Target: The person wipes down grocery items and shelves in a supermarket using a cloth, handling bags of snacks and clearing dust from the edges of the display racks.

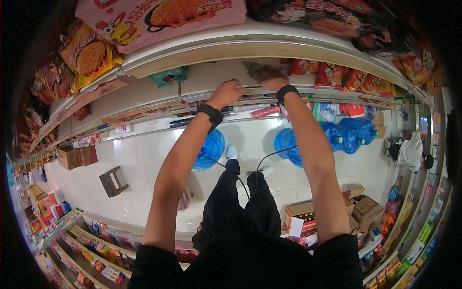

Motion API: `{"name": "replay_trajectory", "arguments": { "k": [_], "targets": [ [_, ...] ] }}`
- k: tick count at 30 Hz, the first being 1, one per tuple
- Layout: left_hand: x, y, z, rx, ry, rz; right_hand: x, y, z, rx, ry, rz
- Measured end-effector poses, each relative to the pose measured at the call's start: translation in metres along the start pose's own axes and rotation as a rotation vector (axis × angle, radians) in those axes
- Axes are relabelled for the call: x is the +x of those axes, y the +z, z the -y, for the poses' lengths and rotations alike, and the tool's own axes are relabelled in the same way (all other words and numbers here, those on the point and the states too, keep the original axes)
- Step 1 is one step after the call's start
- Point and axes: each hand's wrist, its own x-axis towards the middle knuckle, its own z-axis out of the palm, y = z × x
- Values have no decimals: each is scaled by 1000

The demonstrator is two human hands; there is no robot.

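Note:
My right hand (pixel 275 83) presses a blurred grey-brown cloth (pixel 263 71) onto the surface of a store shelf (pixel 216 74). Just left of it, my left hand (pixel 226 93) is at the front edge of the same shelf with its fingers curled; whether it grips anything is hidden. Dark bands circle both wrists. A teal packet (pixel 169 76) lies on this shelf, left of my left hand. Red snack packets (pixel 305 67) stand to the right of the cloth.
Overhead, an upper shelf edge (pixel 231 47) holds large noodle packs (pixel 162 21). Blue water jugs (pixel 211 150) stand on the floor beside my feet, with more jugs (pixel 346 135) to the right. Behind are opened cartons (pixel 364 209); a small stool (pixel 113 181) stands left. Dark cables hang before my legs.

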Motion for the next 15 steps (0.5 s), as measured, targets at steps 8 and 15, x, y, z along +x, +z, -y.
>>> {"name": "replay_trajectory", "arguments": {
  "k": [8, 15],
  "targets": [
    [12, -6, 43, -206, -438, 273, 15, 26, -15, -21, 86, 114],
    [6, 10, 57, 40, 29, 53, 13, 36, -29, 55, 84, 180]
  ]
}}
